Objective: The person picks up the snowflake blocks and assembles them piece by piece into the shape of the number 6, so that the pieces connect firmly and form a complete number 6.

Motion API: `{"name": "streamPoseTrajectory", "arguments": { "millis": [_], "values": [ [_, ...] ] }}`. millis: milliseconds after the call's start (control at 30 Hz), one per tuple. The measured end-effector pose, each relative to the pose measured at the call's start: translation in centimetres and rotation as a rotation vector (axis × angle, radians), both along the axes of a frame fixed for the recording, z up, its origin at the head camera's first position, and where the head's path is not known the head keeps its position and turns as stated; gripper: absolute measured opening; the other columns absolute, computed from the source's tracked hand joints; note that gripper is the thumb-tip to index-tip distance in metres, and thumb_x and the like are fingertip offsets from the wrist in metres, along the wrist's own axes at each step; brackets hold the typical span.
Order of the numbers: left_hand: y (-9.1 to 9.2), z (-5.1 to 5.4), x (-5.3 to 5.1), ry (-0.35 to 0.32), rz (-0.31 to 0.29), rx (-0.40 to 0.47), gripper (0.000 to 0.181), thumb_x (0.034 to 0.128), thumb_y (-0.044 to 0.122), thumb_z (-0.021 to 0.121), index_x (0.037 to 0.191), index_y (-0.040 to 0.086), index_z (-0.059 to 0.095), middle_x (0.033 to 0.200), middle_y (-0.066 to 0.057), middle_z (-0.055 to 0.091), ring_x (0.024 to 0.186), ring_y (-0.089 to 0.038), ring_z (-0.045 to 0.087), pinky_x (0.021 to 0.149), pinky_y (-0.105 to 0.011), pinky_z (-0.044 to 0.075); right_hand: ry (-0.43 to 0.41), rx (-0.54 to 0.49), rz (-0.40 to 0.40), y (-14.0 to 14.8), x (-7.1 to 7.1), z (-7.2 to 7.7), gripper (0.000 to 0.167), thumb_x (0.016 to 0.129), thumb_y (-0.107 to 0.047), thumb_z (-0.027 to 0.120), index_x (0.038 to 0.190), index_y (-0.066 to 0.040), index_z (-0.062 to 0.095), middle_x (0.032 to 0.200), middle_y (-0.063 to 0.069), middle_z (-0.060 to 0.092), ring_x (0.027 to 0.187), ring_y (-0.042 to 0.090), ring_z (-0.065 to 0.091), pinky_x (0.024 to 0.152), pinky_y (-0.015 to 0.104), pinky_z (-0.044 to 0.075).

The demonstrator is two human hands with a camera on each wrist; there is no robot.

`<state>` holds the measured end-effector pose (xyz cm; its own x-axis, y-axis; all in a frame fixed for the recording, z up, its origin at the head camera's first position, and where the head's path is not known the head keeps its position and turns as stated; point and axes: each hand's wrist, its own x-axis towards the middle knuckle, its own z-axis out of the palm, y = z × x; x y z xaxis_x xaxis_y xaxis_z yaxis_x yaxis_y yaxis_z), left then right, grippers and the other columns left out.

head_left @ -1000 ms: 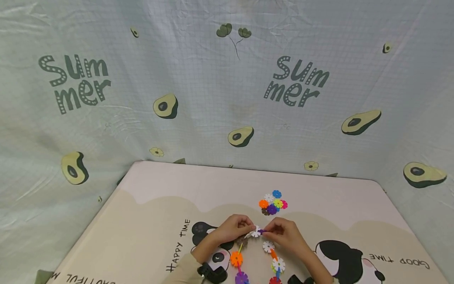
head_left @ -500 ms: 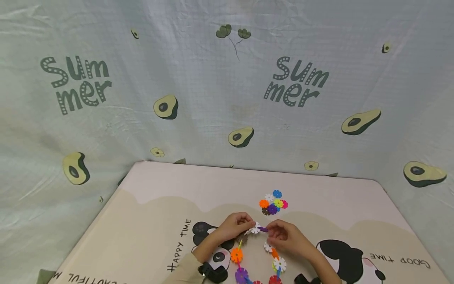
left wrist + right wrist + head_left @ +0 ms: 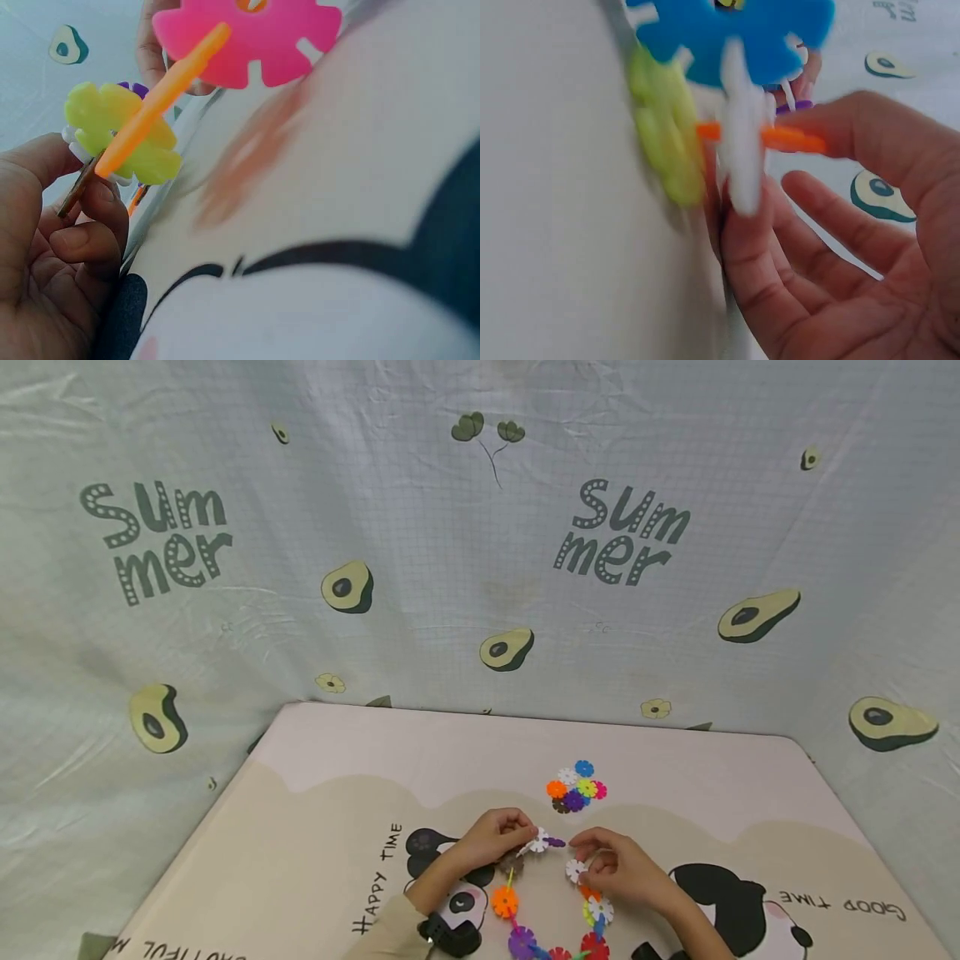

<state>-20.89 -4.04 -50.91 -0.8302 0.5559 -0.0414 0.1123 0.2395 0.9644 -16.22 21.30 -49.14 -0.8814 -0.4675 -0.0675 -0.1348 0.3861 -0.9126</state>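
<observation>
Nearest me, the chain of notched discs (image 3: 505, 902) lies in a curve between the two arms, purple disc (image 3: 521, 942) and red disc (image 3: 595, 946) at the low side. Curved like that, its two ends sit near each other, apart, both within reach.

Left hand (image 3: 491, 843): forearm slants in from the near edge, sleeve (image 3: 390, 933) pushed back, thumb over curled fingers. Grip is narrow, pinching the chain by its white disc (image 3: 537, 839); the end purple disc (image 3: 553, 842) sticks out past the fingertips, probably held so to leave its slots free.

Right hand (image 3: 618, 864): comes in from the other side, palm turned inward, thumb and fingers curled on the chain's other end, by the white end disc (image 3: 576, 870). Wrist view is blurred there, so which disc takes the pinch is hard to say.

Further off, loose discs (image 3: 574, 799) sit heaped on the counter (image 3: 225, 860), seemingly parked clear of the work. Behind hangs an avocado-print sheet (image 3: 420, 510).
</observation>
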Motion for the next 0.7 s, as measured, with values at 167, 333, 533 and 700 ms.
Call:
{"name": "streamPoseTrajectory", "arguments": {
  "millis": [167,333,533,700],
  "values": [
    [-0.04,-0.06,-0.01,0.011,-0.009,0.002,0.022,0.0978,0.019,0.058,0.097,-0.001,0.067,0.074,0.001,0.058,0.062,-0.007,0.047,0.059,-0.017,0.042,0.002,0.003,-0.089,-0.12,0.02,0.16,0.033,0.085,-0.006,0.071,0.115,0.005,0.061,0.106,0.016,0.062,0.073,0.01,0.056,0.068,0.019,0.051],
    [-0.01,-0.03,0.05,0.02,-0.014,-0.001,0.022,0.0977,0.019,0.058,0.097,-0.001,0.067,0.073,0.002,0.057,0.06,-0.007,0.047,0.058,-0.017,0.041,-0.018,-0.038,-0.13,-0.07,-0.06,0.16,0.031,0.087,-0.007,0.07,0.112,0.008,0.062,0.106,0.018,0.064,0.077,0.009,0.056,0.07,0.018,0.051],
    [0.05,-0.04,0.11,0.024,-0.007,-0.009,0.022,0.0978,0.019,0.058,0.097,-0.001,0.067,0.072,0.002,0.057,0.059,-0.007,0.047,0.057,-0.017,0.041,-0.029,-0.042,-0.171,-0.3,-0.09,0.06,0.028,0.087,-0.009,0.07,0.109,0.009,0.064,0.102,0.016,0.066,0.077,0.009,0.056,0.07,0.018,0.051],
    [0.08,-0.16,0.11,0.032,-0.003,-0.017,0.021,0.0976,0.019,0.059,0.097,-0.001,0.067,0.072,0.003,0.057,0.059,-0.006,0.046,0.058,-0.017,0.041,-0.016,-0.036,-0.211,-0.6,-0.07,-0.01,0.028,0.088,-0.012,0.072,0.107,0.008,0.066,0.1,0.016,0.068,0.078,0.011,0.058,0.072,0.017,0.051]
  ]
}}
